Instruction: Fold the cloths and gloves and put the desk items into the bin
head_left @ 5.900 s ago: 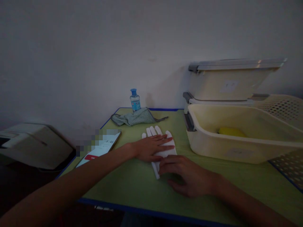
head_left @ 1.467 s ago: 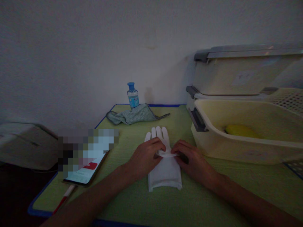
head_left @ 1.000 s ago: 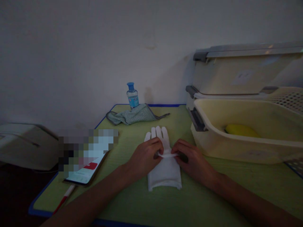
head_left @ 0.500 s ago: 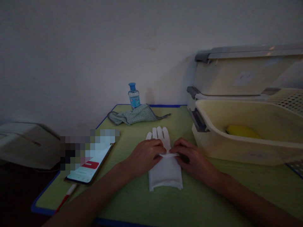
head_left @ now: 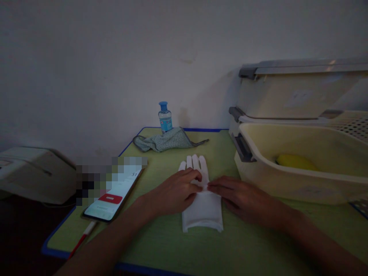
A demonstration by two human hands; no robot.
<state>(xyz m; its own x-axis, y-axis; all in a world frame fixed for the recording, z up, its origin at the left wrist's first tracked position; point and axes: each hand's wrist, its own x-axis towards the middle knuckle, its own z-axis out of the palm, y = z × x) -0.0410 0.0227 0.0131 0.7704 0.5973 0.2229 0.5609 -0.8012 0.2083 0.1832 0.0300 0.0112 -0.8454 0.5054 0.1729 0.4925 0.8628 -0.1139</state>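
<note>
A white cloth glove (head_left: 202, 211) lies flat on the green table, fingers pointing away from me and cuff nearest me. A fold runs across its middle, between my hands. My left hand (head_left: 176, 191) is closed at the left side of this fold, its fingers curled and the fingertips on the cloth. At the right side, my right hand (head_left: 244, 197) is open, with its fingers stretched out and their tips touching the glove near the fold. The palm side of both hands is hidden.
A phone (head_left: 107, 205) with a red-and-white cable (head_left: 83, 237) lies at left. Behind the glove are a grey-green cloth (head_left: 169, 141) and a blue-capped bottle (head_left: 165, 119). At right, a cream bin (head_left: 287, 182) holds a yellow object (head_left: 296, 161); a lidded box (head_left: 273, 96) stands behind.
Earlier the glove lay askew under my left hand; it was then straightened and pinched at mid-length by both hands. Since half a second ago, the raised fold has flattened and my right fingers have straightened.
</note>
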